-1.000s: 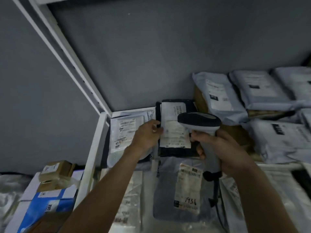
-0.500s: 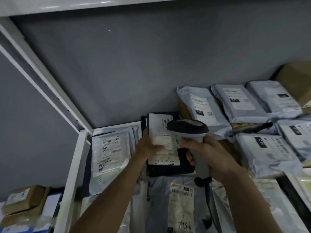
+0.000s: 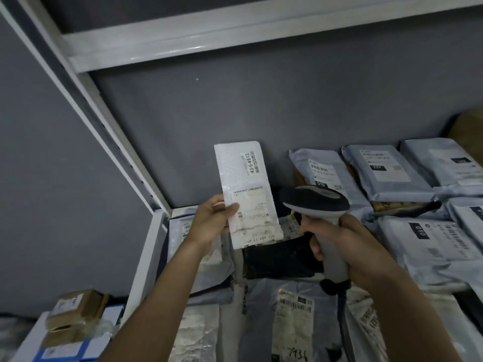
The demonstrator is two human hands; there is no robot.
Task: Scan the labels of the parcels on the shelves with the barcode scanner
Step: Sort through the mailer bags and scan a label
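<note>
White bubble-mailer parcel: held upright above the shelf, pinched at lower left edge by left hand, thumb across the front, label side toward the camera. Barcode scanner: just right of the parcel, handle gripped in right hand, fingers curled fully round it, dark head pointing toward the parcel. Black parcel: flat on the shelf below and between both hands. Grey poly mailers: stacked right of the right hand. Brown cartons: lower left of the left forearm.
</note>
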